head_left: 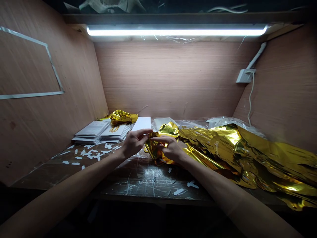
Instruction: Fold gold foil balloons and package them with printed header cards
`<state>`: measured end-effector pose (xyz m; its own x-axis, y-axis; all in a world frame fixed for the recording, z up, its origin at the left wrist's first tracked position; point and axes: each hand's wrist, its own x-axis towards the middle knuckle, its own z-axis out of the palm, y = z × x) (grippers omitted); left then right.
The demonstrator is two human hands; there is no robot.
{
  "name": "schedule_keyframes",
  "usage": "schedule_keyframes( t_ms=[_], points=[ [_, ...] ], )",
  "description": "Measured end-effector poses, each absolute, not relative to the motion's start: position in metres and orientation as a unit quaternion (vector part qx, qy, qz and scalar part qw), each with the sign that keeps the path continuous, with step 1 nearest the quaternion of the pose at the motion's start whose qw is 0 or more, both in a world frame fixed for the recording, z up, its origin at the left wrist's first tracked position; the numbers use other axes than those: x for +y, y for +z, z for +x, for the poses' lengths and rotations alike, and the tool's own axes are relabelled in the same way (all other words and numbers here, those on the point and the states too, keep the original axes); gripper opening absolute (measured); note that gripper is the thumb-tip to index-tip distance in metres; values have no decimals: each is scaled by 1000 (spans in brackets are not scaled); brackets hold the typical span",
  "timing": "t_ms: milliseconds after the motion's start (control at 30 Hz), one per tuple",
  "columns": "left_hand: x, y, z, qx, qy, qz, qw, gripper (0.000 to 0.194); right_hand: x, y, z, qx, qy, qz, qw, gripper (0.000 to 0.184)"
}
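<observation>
Both hands are at a crumpled gold foil balloon (156, 150), flat and without air, above the middle of the bench. My left hand (133, 142) pinches its upper left edge between thumb and fingers. From the other side, my right hand (170, 148) grips the foil with curled fingers, the index finger pointing toward the left hand. Part of the foil is hidden behind the right hand. A large heap of flat gold foil balloons (223, 145) spreads over the right side of the bench, close to my right forearm.
Stacks of printed cards (91, 130) lie at the left, with crumpled gold foil (122, 116) on top behind. White paper scraps (92, 152) are scattered in front. A white sheet (142, 123) and clear plastic bags (223, 121) lie along the back. Wooden walls (173, 76) enclose the bench.
</observation>
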<state>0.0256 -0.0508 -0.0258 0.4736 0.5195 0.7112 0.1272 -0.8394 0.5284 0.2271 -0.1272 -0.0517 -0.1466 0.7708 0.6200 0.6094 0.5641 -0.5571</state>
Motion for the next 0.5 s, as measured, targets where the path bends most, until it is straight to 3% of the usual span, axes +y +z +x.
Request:
schedule_keyframes(
  t_ms=[133,500],
  points=[
    [-54,-23,23,177,459,855,165,32,-127,-52,226,-753,91,-459,463,51],
    [-63,-19,28,204,495,821,198,22,-129,-51,226,-757,86,-434,480,47]
  ],
)
